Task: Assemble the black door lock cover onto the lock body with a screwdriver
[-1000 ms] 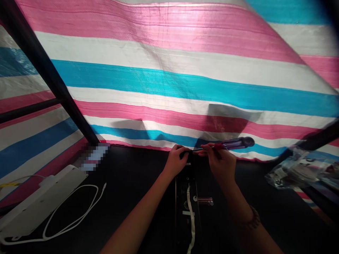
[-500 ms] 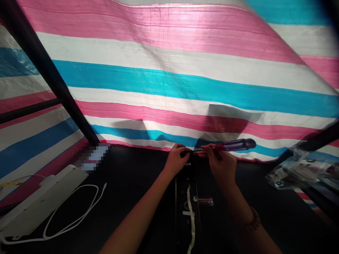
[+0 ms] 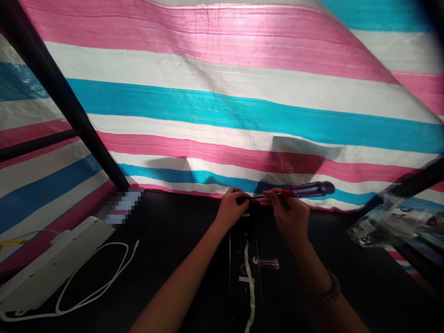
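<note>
Black tabletop [image 3: 176,219]; right hand [image 3: 292,216] holds screwdriver [image 3: 307,189] toward left hand [image 3: 231,209].

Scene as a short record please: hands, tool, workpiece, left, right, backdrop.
left hand: at far end of long black unit; grip unclear
right hand: holding screwdriver, its shaft pointing toward left hand
workpiece: long black unit, white cable along its top
beside workpiece: clear reddish handle, right
left: white case, looped white cord
right: clear plastic bag
backdrop: striped sheet
</note>
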Demonstrator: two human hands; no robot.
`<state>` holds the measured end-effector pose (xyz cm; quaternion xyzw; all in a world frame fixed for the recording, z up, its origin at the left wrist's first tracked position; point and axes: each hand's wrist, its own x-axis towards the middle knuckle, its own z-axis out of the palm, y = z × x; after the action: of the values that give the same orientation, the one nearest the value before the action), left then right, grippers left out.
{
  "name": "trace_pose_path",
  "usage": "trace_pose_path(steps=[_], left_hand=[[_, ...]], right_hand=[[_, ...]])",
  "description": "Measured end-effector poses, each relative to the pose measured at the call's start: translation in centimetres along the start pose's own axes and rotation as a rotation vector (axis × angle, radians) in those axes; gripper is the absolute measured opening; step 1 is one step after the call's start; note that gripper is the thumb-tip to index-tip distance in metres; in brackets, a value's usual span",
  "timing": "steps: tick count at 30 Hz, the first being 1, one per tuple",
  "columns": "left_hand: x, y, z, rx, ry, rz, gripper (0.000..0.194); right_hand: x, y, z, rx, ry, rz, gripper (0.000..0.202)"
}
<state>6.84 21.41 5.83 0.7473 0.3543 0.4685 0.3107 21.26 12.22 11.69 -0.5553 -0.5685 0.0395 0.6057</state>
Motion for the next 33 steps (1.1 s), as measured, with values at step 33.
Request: trace_pose_path(steps=[33], left_hand=[[0.3,0.4,0.2,-0.045,-0.007,-0.053,0.013]], right_hand=[[-0.8,1.2,0.2,0.052,0.020,0.039,0.022]])
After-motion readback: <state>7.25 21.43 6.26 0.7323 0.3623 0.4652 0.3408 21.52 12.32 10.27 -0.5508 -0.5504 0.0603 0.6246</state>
